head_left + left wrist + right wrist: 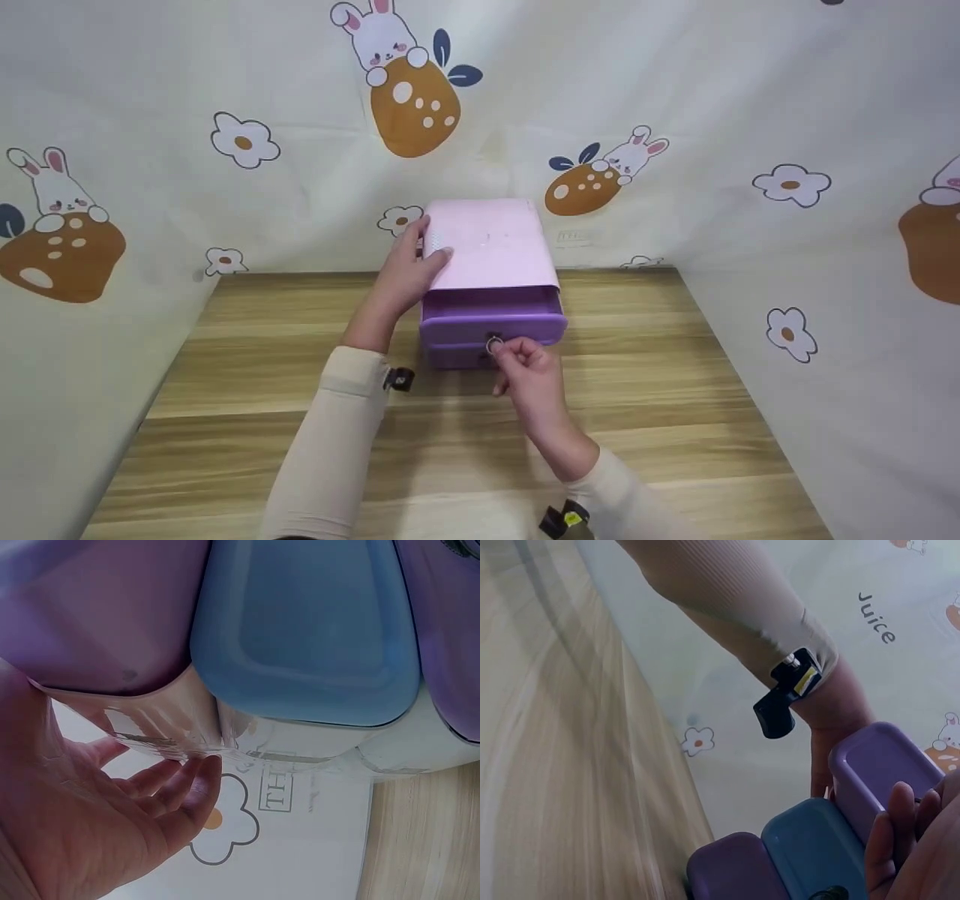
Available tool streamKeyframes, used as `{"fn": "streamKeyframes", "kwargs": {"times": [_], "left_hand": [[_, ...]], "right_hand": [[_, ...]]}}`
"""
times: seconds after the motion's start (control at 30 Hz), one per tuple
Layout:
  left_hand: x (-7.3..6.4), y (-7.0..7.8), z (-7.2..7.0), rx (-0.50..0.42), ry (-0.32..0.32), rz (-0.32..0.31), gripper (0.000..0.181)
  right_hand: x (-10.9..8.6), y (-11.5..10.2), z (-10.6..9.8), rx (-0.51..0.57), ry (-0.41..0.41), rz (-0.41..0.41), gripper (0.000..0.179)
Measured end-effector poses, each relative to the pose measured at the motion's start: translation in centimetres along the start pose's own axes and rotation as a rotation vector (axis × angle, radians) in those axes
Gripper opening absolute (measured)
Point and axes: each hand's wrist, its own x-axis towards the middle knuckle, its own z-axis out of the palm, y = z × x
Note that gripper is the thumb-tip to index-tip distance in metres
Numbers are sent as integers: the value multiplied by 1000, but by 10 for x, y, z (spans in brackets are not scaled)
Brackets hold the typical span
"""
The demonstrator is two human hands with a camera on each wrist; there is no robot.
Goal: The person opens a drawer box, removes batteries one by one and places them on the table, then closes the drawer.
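A small drawer cabinet with a pale pink casing (487,240) stands against the back wall. Its purple top drawer (465,330) juts out part way, showing some of its inside. Below come a blue drawer (322,622) and another purple drawer (739,870). My left hand (405,266) rests on the casing's left side, thumb over the top edge; the fingers (195,799) lie extended along the side wall. With thumb and forefinger my right hand (536,379) pinches a metal ring pull (494,345) on the top drawer's front. Its other fingers are bent below.
The cabinet stands on a wood-grain table (652,405). A pale cloth (300,202) printed with rabbits and flowers hangs behind and at both sides. Black clips are on both sleeves, the right one (784,697) with a yellow mark.
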Motion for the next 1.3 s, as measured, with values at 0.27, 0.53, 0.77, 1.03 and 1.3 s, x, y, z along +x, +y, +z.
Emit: {"fn": "streamKeyframes", "kwargs": {"times": [0.27, 0.53, 0.77, 1.03, 1.3], "left_hand": [[0, 2, 1, 24, 0, -6, 85], [0, 1, 1, 44, 6, -14, 84], [1, 0, 1, 44, -7, -28, 85], [0, 1, 0, 14, 2, -10, 85], [0, 1, 1, 10, 2, -5, 84]], "right_hand": [[-16, -1, -10, -41, -38, 1, 18], [-28, -3, -16, -46, -72, 10, 23], [-36, -2, -22, -66, -89, 35, 18], [-41, -2, -24, -55, -88, 74, 19], [-46, -1, -26, -47, -95, 60, 18]]}}
